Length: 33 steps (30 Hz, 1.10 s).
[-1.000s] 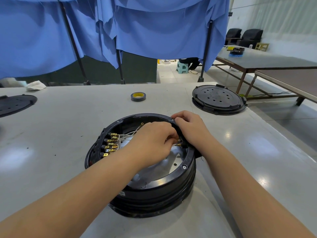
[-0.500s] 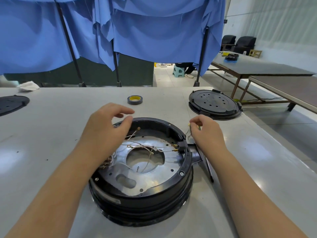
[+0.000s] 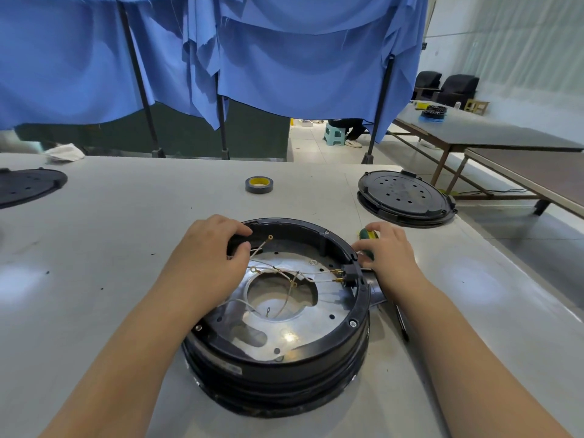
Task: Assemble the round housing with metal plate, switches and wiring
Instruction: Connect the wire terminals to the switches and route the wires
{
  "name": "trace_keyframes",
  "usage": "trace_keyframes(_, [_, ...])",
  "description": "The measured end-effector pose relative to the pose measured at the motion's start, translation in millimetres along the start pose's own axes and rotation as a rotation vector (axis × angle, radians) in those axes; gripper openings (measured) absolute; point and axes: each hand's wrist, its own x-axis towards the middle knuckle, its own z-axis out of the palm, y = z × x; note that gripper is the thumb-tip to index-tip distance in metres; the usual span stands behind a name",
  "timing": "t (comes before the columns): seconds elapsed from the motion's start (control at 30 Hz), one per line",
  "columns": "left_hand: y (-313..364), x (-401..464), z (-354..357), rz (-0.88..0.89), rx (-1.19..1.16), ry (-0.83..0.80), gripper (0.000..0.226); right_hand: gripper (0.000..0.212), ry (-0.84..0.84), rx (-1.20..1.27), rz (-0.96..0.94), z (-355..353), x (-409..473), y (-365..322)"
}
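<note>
Counted: one open round black housing (image 3: pixel 278 358) near centre, two black perforated round lids (image 3: pixel 406 197) far left and far right, one grey-and-yellow tape roll (image 3: pixel 259 184) far centre.

Grey worktable (image 3: pixel 94 248), glossy, with soft patches of reflected light. Behind it, blue cloth (image 3: pixel 300 58) hangs in folds over dark poles (image 3: pixel 139 77); a dark green panel (image 3: pixel 189 134) closes the gap below the cloth. Pale tiled floor (image 3: pixel 309 143) shows through an opening, with a light green stool (image 3: pixel 334 135) on it. At far right, two long tables (image 3: pixel 489 134) on brown legs, two black armchairs (image 3: pixel 448 88) beyond them, and a pale wall (image 3: pixel 521 52) in bright daylight.
</note>
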Motion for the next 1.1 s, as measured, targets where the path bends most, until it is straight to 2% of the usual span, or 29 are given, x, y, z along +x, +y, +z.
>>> trace_keyframes(0.17, [-1, -1, 0, -0.013, -0.035, 0.024, 0.022, 0.014, 0.039, 0.043, -0.013, 3, 1, 1])
trace_keyframes(0.4, [-1, -2, 0, -0.018, -0.049, 0.035, 0.021, 0.015, 0.071, 0.139, -0.080, 8, 0, 2])
trace_keyframes(0.53, [0, -2, -1, -0.021, -0.052, 0.035, 0.020, 0.007, 0.154, 0.498, -0.060, 0, 1, -1])
trace_keyframes(0.67, [0, -3, -2, -0.027, -0.057, 0.029, 0.020, 0.006, 0.252, 1.058, 0.151, -15, -5, -8])
trace_keyframes(0.9, [0, -3, -2, -0.038, -0.079, 0.035, 0.020, 0.009, 0.263, 1.525, 0.262, -46, -9, -25])
trace_keyframes(0.97, [0, -3, -2, -0.039, -0.080, 0.028, 0.020, 0.008, 0.250, 1.543, 0.243, -52, -11, -32])
trace_keyframes(1.1, [-1, -1, -3, -0.070, -0.148, 0.025, 0.019, 0.005, 0.168, 1.410, 0.107, -60, -19, -48])
